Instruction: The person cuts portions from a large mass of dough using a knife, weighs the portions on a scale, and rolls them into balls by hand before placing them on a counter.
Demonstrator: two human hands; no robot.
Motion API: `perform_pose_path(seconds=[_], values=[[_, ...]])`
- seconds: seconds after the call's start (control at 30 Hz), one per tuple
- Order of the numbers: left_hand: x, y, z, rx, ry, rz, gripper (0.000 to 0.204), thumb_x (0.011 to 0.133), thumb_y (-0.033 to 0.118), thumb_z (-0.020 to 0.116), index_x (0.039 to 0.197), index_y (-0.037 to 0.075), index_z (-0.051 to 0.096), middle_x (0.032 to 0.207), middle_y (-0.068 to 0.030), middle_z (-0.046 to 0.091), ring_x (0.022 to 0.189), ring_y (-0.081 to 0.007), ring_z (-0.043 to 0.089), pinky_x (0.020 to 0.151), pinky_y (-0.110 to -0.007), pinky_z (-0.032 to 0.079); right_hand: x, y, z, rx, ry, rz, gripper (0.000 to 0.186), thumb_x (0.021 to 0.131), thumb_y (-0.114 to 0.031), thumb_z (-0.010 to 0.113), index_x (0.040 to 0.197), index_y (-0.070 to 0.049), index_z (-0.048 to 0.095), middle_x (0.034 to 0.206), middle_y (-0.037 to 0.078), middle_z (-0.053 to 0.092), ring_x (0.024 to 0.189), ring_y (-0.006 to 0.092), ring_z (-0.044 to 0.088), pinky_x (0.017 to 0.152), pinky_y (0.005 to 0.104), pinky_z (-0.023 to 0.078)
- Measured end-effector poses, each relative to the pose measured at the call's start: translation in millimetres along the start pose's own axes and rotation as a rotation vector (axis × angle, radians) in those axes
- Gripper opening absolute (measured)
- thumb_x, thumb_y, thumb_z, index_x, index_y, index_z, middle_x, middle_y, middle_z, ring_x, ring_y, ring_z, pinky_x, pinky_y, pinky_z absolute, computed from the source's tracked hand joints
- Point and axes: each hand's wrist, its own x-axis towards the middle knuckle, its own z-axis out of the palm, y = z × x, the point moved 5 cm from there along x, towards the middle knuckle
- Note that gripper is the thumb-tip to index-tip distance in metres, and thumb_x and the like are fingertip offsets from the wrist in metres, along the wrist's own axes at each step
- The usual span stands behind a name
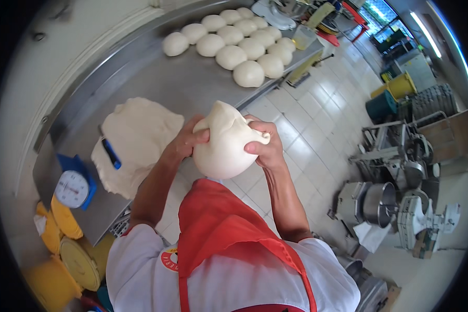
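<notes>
Between my two hands hangs a large, smooth lump of dough (222, 148), held up in front of the red apron by the table's edge. My left hand (191, 136) grips its left side, thumb pressed into the surface. On the other side my right hand (265, 143) pinches a folded flap of the dough between thumb and fingers. The top of the lump rises to a gathered peak. A big flattened slab of dough (140, 135) lies on the steel table (104, 88) to the left. On the slab rests a dough cutter with a blue-and-black handle (111, 154).
Several round dough balls (231, 57) stand in rows at the table's far end. A blue dial scale (73, 188) sits at the near left, above yellow tubs (52, 281). Mixing machines (379, 203) line the right side, across a tiled floor (317, 125).
</notes>
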Motion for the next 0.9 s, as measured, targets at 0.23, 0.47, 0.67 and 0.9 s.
perform_pose_path(seconds=[0.23,0.47,0.67,0.9], values=[[93.0,-97.6,-34.8,-0.677,0.127,0.159,0.101,0.086,0.067,0.066,0.155,0.004,0.028,0.153,-0.0172,0.041,0.135,-0.0304,0.050,0.111,-0.047,0.045,89.3,-29.0,-53.0,-0.344,0.098,-0.124,0.025,0.073,-0.007,0.085,0.064,0.001,0.063,0.070,0.009,0.061,0.078,0.0253,0.064,0.075,0.0371,0.050],[118.7,-81.9,-60.3,-0.520,0.366,0.143,0.105,0.071,0.059,0.085,0.151,0.010,0.039,0.149,-0.0147,0.046,0.138,-0.0314,0.047,0.113,-0.047,0.042,121.0,-12.4,-100.5,-0.637,0.096,-0.036,0.072,0.068,-0.030,0.094,0.128,-0.005,0.064,0.133,0.014,0.056,0.127,0.0281,0.050,0.105,0.0417,0.043],[154.2,48.0,-38.3,0.522,0.359,0.617,0.076,0.057,0.041,0.096,0.119,0.006,0.071,0.143,-0.0212,0.051,0.137,-0.0370,0.047,0.110,-0.050,0.043,138.4,-56.2,-89.0,-0.539,0.190,-0.414,0.085,0.058,-0.042,0.095,0.127,-0.001,0.068,0.146,0.026,0.049,0.144,0.0431,0.038,0.117,0.0496,0.032],[162.2,124.6,40.7,0.928,0.072,0.699,0.036,0.059,0.030,0.092,0.072,0.008,0.067,0.100,-0.0125,0.071,0.114,-0.0367,0.064,0.102,-0.053,0.048,161.4,-129.6,-83.1,-0.450,-0.222,-0.480,0.038,0.065,-0.003,0.079,0.052,-0.006,0.043,0.071,0.010,0.064,0.073,0.0268,0.062,0.064,0.0369,0.047]])
